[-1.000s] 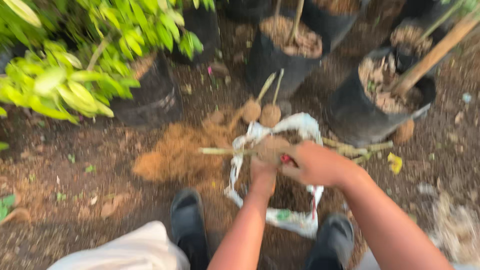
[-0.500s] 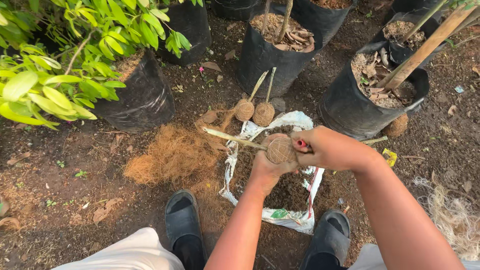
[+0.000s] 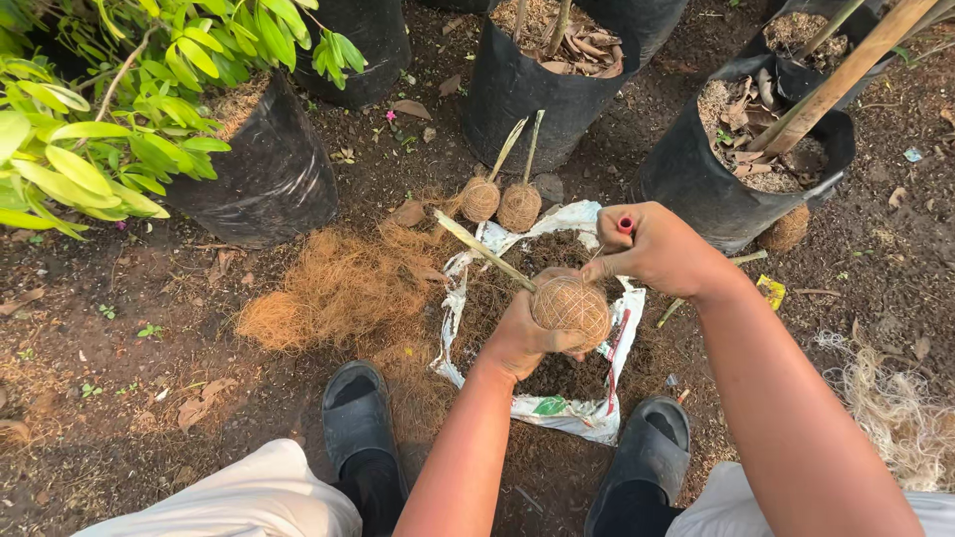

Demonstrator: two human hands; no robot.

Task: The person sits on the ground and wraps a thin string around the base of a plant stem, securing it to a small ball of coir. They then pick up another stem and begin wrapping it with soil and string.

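A fibre-wrapped ball on the end of a cut stem sits cradled in the person's left hand, held over an open white sack of dark soil mix between two black sandals. A second ago both hands were pressed low into the sack; now the ball is lifted clear of the soil and turned up toward the camera, its wrapping looking tight and round, which suggests the binding is nearly finished. The right hand is closed around a small red-tipped object, its fingers pinching what appears to be a thin thread running to the ball. Two similar wrapped cuttings lean against a black grow bag just beyond the sack. A loose pile of coconut fibre lies to the left, near another grow bag with a leafy plant. To the right, a bag holding a slanted wooden stake stands close by the working arm.
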